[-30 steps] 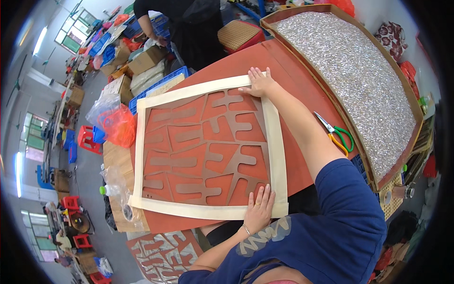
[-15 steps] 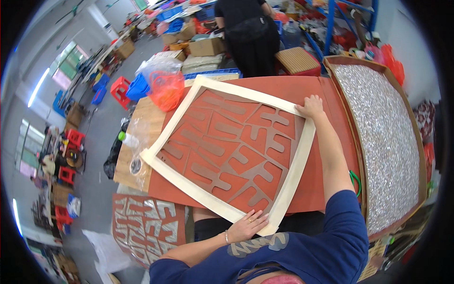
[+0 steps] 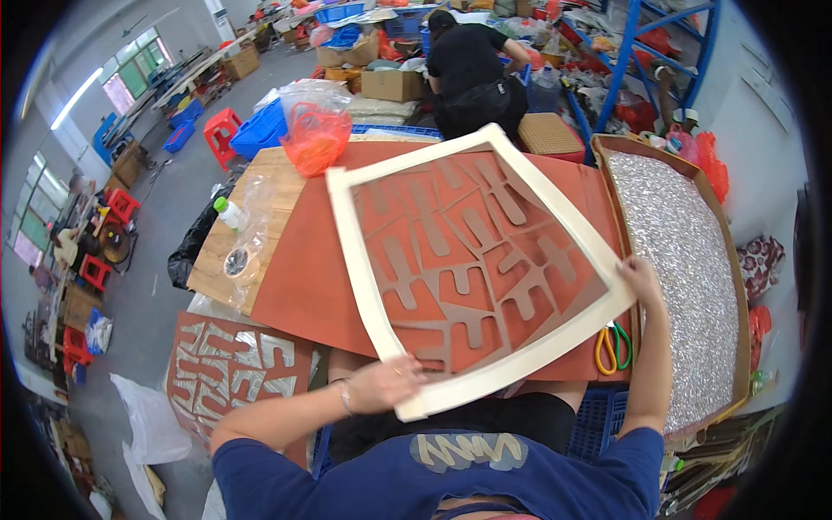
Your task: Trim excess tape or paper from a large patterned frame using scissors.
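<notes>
I hold a large square cream frame (image 3: 364, 277) with a brown cut-out lattice (image 3: 472, 260) inside it, tilted above a red sheet (image 3: 303, 277) on the wooden table (image 3: 260, 186). My left hand (image 3: 386, 381) grips the frame's near corner. My right hand (image 3: 640, 279) grips its right corner. The frame sits rotated like a diamond, its far corner near the person in black.
A wooden tray of silvery bits (image 3: 685, 260) lies at the right. Yellow-green scissors (image 3: 611, 345) rest beside it. An orange plastic bag (image 3: 314, 137), a bottle (image 3: 227, 212) and tape roll (image 3: 238, 263) sit at the left. A person in black (image 3: 472, 74) bends over beyond the table. A patterned red panel (image 3: 230, 364) leans below.
The frame has been lifted and turned clockwise, its right side swinging toward me. My right hand came nearer along with its corner; my left hand stayed on the near corner.
</notes>
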Tool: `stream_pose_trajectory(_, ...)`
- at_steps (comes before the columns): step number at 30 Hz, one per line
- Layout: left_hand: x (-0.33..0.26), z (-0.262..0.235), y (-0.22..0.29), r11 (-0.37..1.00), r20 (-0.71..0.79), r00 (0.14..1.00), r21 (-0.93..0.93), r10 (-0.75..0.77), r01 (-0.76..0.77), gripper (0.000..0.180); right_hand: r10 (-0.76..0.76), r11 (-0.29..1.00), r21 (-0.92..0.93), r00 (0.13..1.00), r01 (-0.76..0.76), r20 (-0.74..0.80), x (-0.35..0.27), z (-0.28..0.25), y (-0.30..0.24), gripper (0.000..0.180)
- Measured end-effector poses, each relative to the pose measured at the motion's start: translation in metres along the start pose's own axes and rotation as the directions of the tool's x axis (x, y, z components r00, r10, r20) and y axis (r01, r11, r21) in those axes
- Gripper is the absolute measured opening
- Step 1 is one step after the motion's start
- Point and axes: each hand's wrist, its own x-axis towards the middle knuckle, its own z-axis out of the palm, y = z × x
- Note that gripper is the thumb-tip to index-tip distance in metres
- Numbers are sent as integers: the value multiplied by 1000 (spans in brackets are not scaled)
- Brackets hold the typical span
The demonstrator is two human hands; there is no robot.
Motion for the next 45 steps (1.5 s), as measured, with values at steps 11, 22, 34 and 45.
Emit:
stream_pose_trajectory(11,-122,-162,-208,323,-69,895,918,-441,230,35,-94,606,543,625,-581,775,-226,246,-95,26)
stream_pose_trajectory(22,-49,110,73,202,-272,49,-571,-961,796,51,-865,470,-15,464,883,190,-179,247,-146,57)
stream_pose_trajectory(34,-28,89,67,-666,669,100,-743,-737,61,27,-547,605,-387,716,696,433,-117,254,-103,105)
stream_pose_trajectory(45,-30,82,61,-756,769,10,-631,-640,175,32,-146,710,-692,989,128,33,115,198,-41,106)
